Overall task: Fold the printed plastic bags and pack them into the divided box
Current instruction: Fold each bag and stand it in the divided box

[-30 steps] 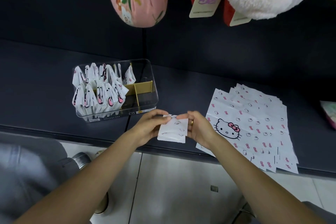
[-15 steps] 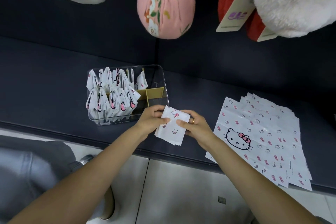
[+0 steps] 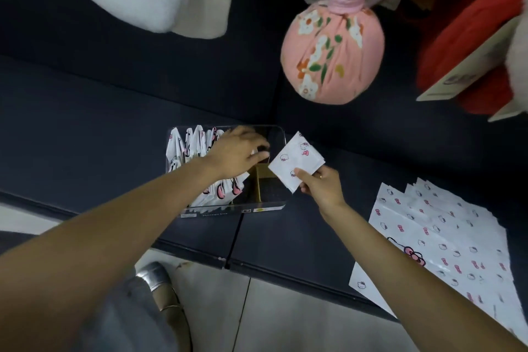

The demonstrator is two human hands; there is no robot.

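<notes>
White folded bag (image 3: pixel 295 161) pinched in right hand (image 3: pixel 323 187) beside box (image 3: pixel 281 134); left hand (image 3: pixel 235 154), fingers loose (holding nothing), presses packed bags (image 3: pixel 185 148) aside, likely clearing slot.

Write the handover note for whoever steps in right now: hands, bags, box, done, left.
Left hand: open, reaching over the clear divided box, against the packed bags; holds nothing.
Right hand: pinches one folded bag, held up beside the box's right side.
Done: the box's left compartments are full of upright folded bags.
Left: slot the held bag in; the right compartments by the yellow divider look free. Then fold the flat bags stacked on the dark counter at right.
</notes>
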